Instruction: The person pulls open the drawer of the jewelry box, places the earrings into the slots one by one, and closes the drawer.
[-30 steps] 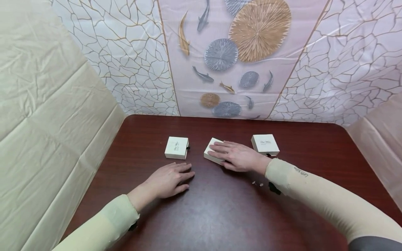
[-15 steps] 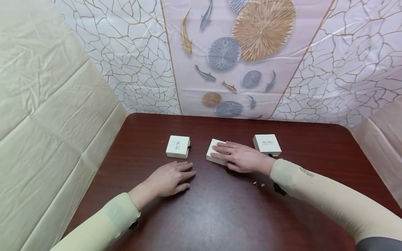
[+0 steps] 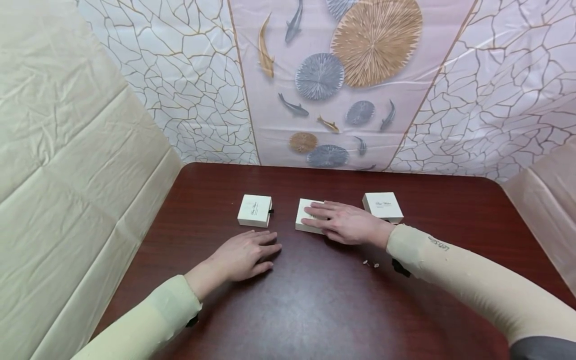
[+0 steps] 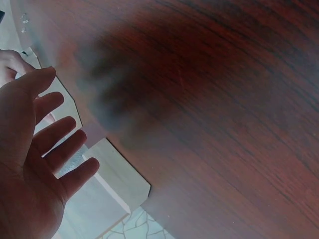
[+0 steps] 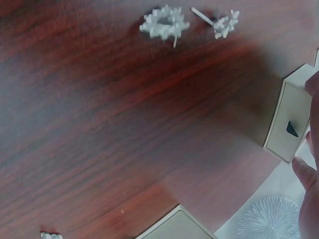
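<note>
My right hand [image 3: 348,223] lies over a small white box [image 3: 303,216] in the middle of the table, its extended fingers across the lid. Part of the lid is hidden beneath them. A black pull tab [image 5: 292,129] shows on that box's end in the right wrist view. My left hand [image 3: 240,256] holds nothing, fingers spread and relaxed, palm facing the tabletop. Just beyond it sits a second white box [image 3: 254,210] with a black tab on its right side. A third white box [image 3: 383,207], printed with dark script, stands beyond my right wrist.
Two small sparkly stud earrings, a ring-shaped one [image 5: 164,23] and a flower-like one [image 5: 226,24], lie on the dark red-brown table [image 3: 288,310] below my right forearm. Another small sparkly piece [image 5: 51,235] is cut off by the right wrist view's edge. Patterned cloth [image 3: 189,90] hangs behind.
The middle box has turned from a slant to nearly square with the table under my right hand's fingers. My left hand has stayed almost still. The head view has shifted slightly.
</note>
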A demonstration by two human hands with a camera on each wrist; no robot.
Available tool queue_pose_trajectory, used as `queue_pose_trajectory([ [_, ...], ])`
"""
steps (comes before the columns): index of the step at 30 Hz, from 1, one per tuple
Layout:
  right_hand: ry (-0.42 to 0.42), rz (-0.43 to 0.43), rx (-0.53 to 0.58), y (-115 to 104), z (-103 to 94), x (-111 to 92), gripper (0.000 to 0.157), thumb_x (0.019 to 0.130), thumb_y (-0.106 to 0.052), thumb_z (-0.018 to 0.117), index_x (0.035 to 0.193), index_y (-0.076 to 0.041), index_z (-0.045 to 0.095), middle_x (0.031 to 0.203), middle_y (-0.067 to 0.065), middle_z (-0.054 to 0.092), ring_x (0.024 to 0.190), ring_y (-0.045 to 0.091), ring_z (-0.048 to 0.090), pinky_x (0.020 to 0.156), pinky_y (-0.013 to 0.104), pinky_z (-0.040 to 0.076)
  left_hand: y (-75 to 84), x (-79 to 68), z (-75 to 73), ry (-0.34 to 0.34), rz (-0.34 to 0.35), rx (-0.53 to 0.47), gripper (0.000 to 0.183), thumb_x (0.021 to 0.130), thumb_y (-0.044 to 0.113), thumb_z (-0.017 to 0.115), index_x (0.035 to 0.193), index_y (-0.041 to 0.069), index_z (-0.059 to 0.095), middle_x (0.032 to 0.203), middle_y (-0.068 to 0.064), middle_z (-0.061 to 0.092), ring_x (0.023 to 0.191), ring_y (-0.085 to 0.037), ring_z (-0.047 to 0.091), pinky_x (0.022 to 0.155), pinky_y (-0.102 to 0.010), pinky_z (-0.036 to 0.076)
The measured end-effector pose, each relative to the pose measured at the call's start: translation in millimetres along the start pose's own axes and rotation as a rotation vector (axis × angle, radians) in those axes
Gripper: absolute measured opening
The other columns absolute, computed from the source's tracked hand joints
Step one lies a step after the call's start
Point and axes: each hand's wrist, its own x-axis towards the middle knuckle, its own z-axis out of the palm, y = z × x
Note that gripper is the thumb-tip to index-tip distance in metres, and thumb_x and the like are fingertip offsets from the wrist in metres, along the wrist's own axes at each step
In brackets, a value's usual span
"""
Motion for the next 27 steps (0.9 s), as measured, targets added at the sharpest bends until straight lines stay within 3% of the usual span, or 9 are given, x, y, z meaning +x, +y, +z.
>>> queue_pose_trajectory([
  [7, -0.005, 0.016, -0.011, 1, 0.5, 0, 0.059, 0.101, -0.016, 0.069, 0.158, -0.014, 0.054, 0.161, 0.017, 0.052, 0.151, 0.034, 0.048, 0.123, 0.049, 0.041, -0.7, 3.7, -0.6, 0.011, 0.016, 0.012, 0.047, 0.105, 0.034, 0.068, 0.145, 0.009, 0.068, 0.153, -0.019, 0.060, 0.143, -0.034, 0.057, 0.120, -0.048, 0.045],
  [13, 0.014, 0.130, 0.059, -3, -10.2, -5, 0.059, 0.104, -0.023, 0.067, 0.160, -0.013, 0.052, 0.163, 0.016, 0.049, 0.153, 0.034, 0.044, 0.122, 0.057, 0.040, -2.9, 14.9, -6.8, 0.031, 0.023, 0.019, 0.049, 0.105, 0.035, 0.068, 0.148, 0.011, 0.066, 0.155, -0.017, 0.059, 0.143, -0.034, 0.057, 0.120, -0.048, 0.045],
  [20, 0.044, 0.261, 0.101, -6, -24.4, -14, 0.060, 0.103, -0.026, 0.071, 0.157, -0.007, 0.054, 0.164, 0.019, 0.047, 0.151, 0.037, 0.046, 0.123, 0.061, 0.037, -4.5, 39.3, -12.7, 0.067, 0.048, 0.015, 0.051, 0.106, 0.034, 0.068, 0.151, 0.012, 0.063, 0.157, -0.016, 0.057, 0.145, -0.034, 0.055, 0.120, -0.050, 0.045],
  [27, 0.042, 0.356, 0.100, -5, -33.4, -19, 0.053, 0.101, -0.027, 0.074, 0.147, -0.004, 0.064, 0.156, 0.021, 0.056, 0.146, 0.039, 0.051, 0.124, 0.063, 0.035, -5.5, 71.5, -12.7, 0.080, 0.069, 0.045, 0.052, 0.106, 0.033, 0.067, 0.154, 0.015, 0.060, 0.158, -0.015, 0.056, 0.146, -0.032, 0.054, 0.121, -0.052, 0.043],
])
